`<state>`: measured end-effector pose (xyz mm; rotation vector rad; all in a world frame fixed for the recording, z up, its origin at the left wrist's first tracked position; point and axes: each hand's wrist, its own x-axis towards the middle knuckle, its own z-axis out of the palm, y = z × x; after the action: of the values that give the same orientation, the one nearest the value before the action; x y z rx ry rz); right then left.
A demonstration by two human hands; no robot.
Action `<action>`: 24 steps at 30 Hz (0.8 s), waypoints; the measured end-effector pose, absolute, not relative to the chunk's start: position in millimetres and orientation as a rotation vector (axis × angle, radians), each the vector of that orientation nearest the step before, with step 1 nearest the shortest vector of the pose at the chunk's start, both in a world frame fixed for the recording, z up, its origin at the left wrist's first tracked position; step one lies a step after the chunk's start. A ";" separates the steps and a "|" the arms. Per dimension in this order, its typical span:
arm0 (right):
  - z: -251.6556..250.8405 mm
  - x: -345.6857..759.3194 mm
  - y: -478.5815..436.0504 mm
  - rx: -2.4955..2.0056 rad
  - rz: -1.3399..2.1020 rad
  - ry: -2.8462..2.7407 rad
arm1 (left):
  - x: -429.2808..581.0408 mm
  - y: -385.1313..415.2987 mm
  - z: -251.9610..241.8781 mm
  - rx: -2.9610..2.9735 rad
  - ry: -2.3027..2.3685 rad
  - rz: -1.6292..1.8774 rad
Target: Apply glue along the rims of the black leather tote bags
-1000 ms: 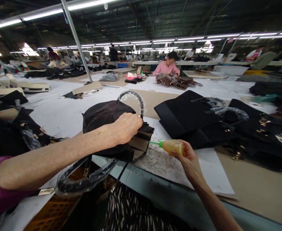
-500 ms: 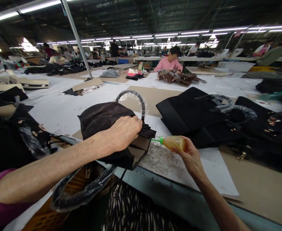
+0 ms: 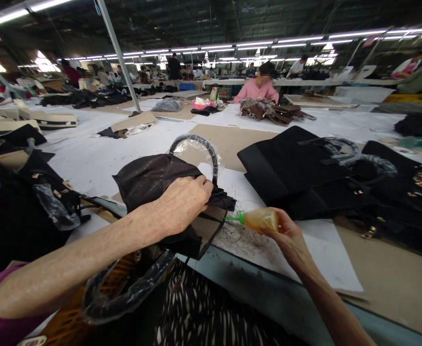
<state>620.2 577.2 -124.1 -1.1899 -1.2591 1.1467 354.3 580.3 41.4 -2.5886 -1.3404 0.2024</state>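
Observation:
A black handbag lies at the table's near edge, its dark lining pulled out and a tan inner face showing. My left hand is closed on the lining near the bag's opening; its fingertips are partly hidden. One plastic-wrapped handle arches up behind the bag, and another hangs below the table edge. In my right hand is a squeeze bottle of amber liquid, lying nearly level. Its thin green nozzle points left and reaches the edge of the bag's opening.
Black handbags lie to the right, and more black bags are piled at the left. Stained white paper covers the table under the bottle. An orange basket sits below the edge. Across the table a person in pink handles brown pieces.
The bottle has tipped slightly, and its nozzle now sits a little lower and farther left at the bag's opening. My left hand keeps its grip on the lining. The view has shifted slightly.

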 end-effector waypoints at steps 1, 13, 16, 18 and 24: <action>-122.5 619.7 576.3 -1.195 1.157 -1.259 | 353.8 578.7 41.2 -2.587 -1.345 0.199; -117.3 619.7 567.2 -1.232 1.267 -1.160 | 351.6 554.9 41.4 -2.593 -1.476 0.266; -115.8 616.2 565.1 -1.235 1.288 -1.139 | 351.1 553.3 40.4 -2.595 -1.482 0.266; -114.4 615.3 564.0 -1.227 1.321 -1.123 | 350.9 553.0 40.4 -2.595 -1.482 0.274; -114.2 621.9 563.6 -1.189 1.468 -1.079 | 350.3 551.2 40.6 -2.599 -1.456 0.252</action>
<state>621.9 563.6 -114.2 -1.1885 -1.0795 1.4685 350.3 551.2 40.6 -2.5989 -1.4558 0.2523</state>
